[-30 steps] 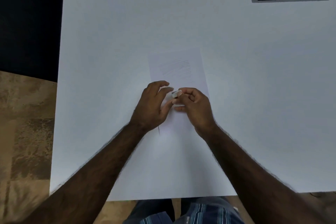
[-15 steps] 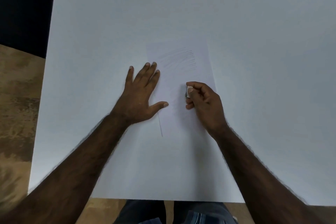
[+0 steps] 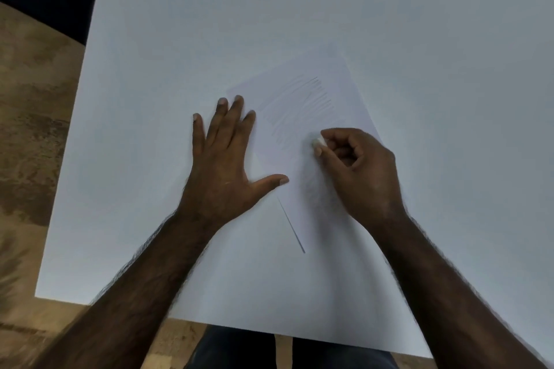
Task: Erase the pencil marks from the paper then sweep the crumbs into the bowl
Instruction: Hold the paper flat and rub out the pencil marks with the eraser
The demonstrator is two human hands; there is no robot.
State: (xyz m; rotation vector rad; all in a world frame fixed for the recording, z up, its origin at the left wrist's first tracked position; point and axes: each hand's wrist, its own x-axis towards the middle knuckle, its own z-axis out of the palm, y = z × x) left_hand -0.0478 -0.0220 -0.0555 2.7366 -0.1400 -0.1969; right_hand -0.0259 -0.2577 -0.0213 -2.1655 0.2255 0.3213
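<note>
Nothing here can be read: no words, labels, brands, numbers or signs show; the only marks are grey pencil scribbles [image 3: 298,102] on the sheet of paper [image 3: 326,177], which form no letters or figures

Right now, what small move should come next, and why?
Probably slide the right hand up and leftward so the eraser meets the pencil marks. Its fingers pinch the eraser just below the marks, which look unerased, and the left hand lies flat on the paper's left edge.
</note>
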